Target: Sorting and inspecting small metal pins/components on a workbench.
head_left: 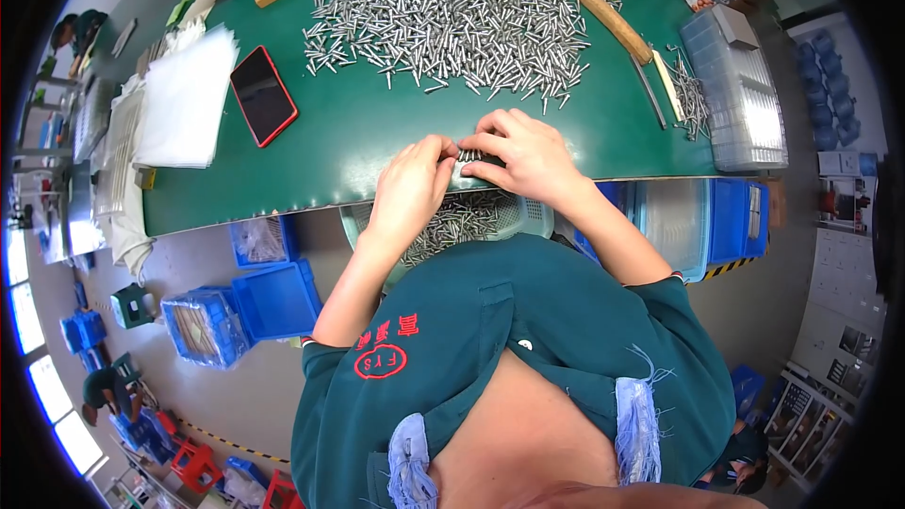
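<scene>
At the front edge of the green table my two hands meet over a small row of metal pins. My right hand curves around the row, its thumb on the near side and fingers on the far side. My left hand is closed, thumb and fingertips pinched together at the row's left end; what lies in that pinch is hidden. Beyond my hands spreads a large heap of similar silvery pins. Below the table edge, a pale green basket holds many more pins.
Wooden strips border the heap. On the left lie a red-edged phone and white sheets. At right are a metal rod, loose longer pins and clear plastic boxes. Blue bins stand below.
</scene>
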A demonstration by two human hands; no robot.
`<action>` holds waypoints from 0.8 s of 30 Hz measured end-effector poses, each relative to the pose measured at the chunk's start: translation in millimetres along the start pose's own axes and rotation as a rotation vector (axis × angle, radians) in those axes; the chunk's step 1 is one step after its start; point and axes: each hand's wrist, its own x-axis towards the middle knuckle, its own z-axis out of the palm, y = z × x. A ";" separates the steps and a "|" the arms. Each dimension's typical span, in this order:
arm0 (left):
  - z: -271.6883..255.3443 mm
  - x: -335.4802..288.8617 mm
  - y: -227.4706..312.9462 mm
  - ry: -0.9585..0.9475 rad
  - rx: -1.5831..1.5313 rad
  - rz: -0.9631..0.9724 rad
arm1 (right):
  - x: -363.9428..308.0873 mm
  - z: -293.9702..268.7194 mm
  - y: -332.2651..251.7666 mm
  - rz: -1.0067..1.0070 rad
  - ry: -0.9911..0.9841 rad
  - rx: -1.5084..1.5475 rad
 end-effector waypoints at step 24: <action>31.5 -34.1 -1.0 -0.471 -1.665 -0.852 | -26.1 -14.6 -16.1 0.007 -0.224 0.202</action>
